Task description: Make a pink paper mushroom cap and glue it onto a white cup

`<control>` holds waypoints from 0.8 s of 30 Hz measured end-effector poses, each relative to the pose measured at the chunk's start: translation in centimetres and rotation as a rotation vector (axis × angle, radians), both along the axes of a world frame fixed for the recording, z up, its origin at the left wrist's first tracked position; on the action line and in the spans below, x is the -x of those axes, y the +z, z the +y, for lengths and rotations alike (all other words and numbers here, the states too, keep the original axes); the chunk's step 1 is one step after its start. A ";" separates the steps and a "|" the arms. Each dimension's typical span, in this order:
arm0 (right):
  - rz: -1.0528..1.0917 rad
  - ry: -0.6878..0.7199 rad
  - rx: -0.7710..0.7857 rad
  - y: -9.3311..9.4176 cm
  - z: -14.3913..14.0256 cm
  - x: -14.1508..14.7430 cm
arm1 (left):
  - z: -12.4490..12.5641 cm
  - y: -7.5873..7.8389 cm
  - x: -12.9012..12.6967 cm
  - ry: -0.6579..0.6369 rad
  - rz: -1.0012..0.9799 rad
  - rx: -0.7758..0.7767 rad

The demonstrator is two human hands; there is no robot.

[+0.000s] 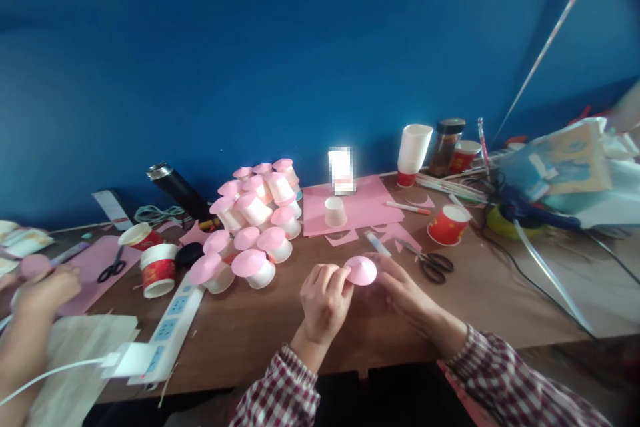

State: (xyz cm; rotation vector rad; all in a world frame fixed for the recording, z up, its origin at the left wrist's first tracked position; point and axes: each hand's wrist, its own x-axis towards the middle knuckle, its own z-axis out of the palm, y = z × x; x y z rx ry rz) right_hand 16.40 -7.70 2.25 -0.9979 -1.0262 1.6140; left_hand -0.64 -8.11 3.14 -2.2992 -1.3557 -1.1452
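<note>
**Pink paper cone held between two hands at the bench's near edge**

Pink and shallow, the paper cone (361, 270) sat pinched between both hands above the bench (500, 300), close to its near edge. The left hand (324, 300) curled its fingers on the cone's left rim; the right hand (407, 293) gripped the right rim. Just beyond lay black scissors (433, 263). Farther back-left stood a cluster of pink-capped cups (255, 220). At the left edge, a co-worker's hand (43, 290) was visible.

Deep blue wall (310, 47) behind, long brown wooden table (500, 307) against it; soft daylight
</note>
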 end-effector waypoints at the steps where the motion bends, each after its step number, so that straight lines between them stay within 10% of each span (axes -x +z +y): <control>1: 0.054 -0.015 0.040 0.2 -0.2 0.1 | 0.1 0.0 0.0 0.003 0.027 -0.007; 12: 0.348 -0.129 0.334 1.7 0.8 0.7 | 0.4 0.1 0.0 -0.004 0.186 -0.073; 24: 0.291 -0.056 0.270 1.4 0.8 0.8 | 0.2 -0.5 -0.1 -0.085 0.135 0.001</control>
